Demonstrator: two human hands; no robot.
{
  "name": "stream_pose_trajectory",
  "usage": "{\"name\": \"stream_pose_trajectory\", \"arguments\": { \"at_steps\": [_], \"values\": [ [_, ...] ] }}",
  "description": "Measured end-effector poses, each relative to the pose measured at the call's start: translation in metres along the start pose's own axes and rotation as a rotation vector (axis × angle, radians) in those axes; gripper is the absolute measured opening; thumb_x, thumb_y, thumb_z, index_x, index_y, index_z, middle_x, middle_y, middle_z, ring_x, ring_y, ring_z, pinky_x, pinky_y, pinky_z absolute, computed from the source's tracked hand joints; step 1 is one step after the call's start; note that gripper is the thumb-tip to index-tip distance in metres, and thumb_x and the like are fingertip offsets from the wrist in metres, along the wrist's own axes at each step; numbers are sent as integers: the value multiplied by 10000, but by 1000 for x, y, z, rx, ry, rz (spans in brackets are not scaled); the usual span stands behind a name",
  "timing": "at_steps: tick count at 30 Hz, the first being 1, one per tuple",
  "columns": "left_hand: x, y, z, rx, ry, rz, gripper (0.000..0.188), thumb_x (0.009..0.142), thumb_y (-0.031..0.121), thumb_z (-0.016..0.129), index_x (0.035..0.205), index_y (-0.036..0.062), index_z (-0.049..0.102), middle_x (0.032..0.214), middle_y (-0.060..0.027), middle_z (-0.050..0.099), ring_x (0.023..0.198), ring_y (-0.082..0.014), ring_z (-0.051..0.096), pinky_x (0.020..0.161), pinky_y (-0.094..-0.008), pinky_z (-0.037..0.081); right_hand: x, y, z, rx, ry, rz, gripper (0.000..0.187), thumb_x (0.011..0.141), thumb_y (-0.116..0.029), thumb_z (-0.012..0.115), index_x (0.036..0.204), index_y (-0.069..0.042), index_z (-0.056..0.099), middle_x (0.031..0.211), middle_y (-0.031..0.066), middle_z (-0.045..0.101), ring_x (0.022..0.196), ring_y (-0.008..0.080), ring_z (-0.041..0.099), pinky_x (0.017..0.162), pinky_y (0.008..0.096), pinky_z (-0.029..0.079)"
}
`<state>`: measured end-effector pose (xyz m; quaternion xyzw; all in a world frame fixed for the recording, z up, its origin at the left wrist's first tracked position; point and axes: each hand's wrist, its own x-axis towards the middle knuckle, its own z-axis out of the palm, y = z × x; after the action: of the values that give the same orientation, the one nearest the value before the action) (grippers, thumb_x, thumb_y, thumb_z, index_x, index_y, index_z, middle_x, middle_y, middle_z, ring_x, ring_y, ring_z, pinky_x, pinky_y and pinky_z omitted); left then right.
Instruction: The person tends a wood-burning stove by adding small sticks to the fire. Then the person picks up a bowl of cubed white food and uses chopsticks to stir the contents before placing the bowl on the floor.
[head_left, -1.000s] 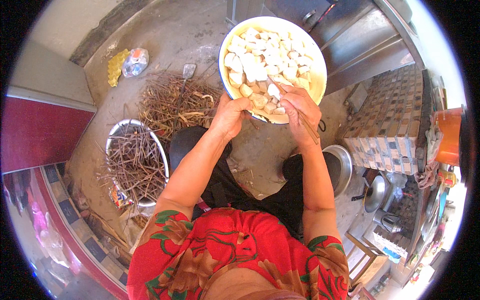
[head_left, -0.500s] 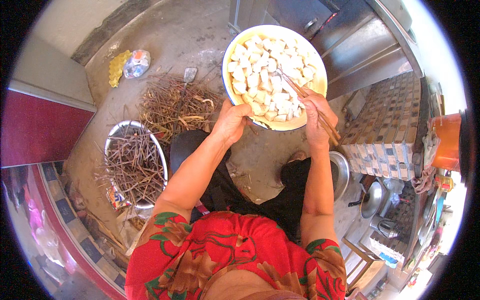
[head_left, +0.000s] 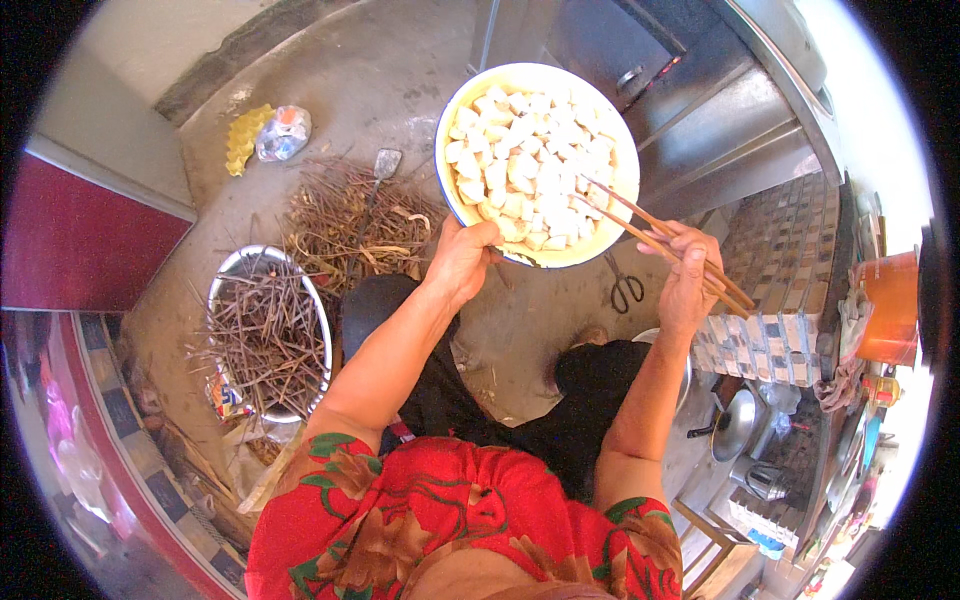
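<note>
My left hand (head_left: 463,262) grips the near-left rim of a wide yellow enamel basin (head_left: 606,224) with a blue edge, thumb over the rim. The basin is held up in front of me, full of pale, whitish cut chunks (head_left: 515,170) of food whose kind I cannot make out. To the right of the basin, my right hand (head_left: 688,278) is closed round a pair of long brown wooden chopsticks (head_left: 642,226). Their tips are spread slightly apart over the chunks, and no piece shows held between them.
On the floor at left are a white-rimmed tub (head_left: 326,330) of dry sticks, a brushwood heap (head_left: 345,215), a small shovel (head_left: 387,163) and a plastic bag (head_left: 284,134). Scissors (head_left: 627,293) lie below the basin. At right stand a metal cabinet (head_left: 735,130), a tiled block (head_left: 770,270) and a pan (head_left: 733,425).
My right hand has drawn away to the right and down from the basin, bringing the chopsticks with it; their tips have parted. The basin has shifted slightly left and down. The scissors now show.
</note>
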<state>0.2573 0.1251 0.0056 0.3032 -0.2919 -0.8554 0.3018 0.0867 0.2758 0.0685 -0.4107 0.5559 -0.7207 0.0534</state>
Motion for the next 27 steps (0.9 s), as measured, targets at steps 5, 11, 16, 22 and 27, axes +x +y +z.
{"name": "stream_pose_trajectory", "arguments": {
  "at_steps": [5, 11, 16, 22, 27],
  "values": [
    [5, -4, -6, -24, 5, 65, 531, 657, -47, 512, 1177, -3, 416, 1069, -112, 567, 921, -249, 585, 677, -417, 512, -1, 3, -9, -51, 101, 40, 293, 918, -234, 447, 828, 39, 506, 871, 183, 552, 770, 269, 610, 593, 367, 567],
    [7, -7, -10, 52, 30, 103, 558, 658, -51, 501, 1202, 27, 409, 1088, -96, 558, 946, -239, 578, 702, -403, 523, -4, 13, 2, -104, 141, 136, 282, 913, -235, 464, 837, 33, 507, 880, 165, 558, 787, 265, 609, 606, 367, 568],
    [10, -9, -15, -41, 13, 61, 567, 654, -68, 485, 1207, 23, 397, 1123, -100, 537, 964, -243, 570, 710, -398, 520, 0, 12, -3, 50, 218, 117, 270, 912, -224, 464, 810, 24, 497, 863, 162, 562, 787, 265, 611, 620, 368, 567],
    [6, -8, -8, 16, 36, 63, 573, 647, -85, 470, 1207, 12, 393, 1130, -98, 538, 981, -251, 565, 728, -399, 511, -4, 15, 5, -131, 173, 62, 282, 921, -224, 449, 812, 31, 499, 859, 172, 563, 800, 269, 615, 622, 360, 568],
    [4, -9, -8, 13, -6, 99, 560, 645, -89, 474, 1193, 10, 414, 1124, -99, 545, 993, -239, 565, 745, -381, 509, -2, 30, 6, -3, 217, 166, 275, 928, -231, 438, 818, 15, 492, 856, 162, 564, 814, 262, 613, 664, 362, 561]
  ]
}}
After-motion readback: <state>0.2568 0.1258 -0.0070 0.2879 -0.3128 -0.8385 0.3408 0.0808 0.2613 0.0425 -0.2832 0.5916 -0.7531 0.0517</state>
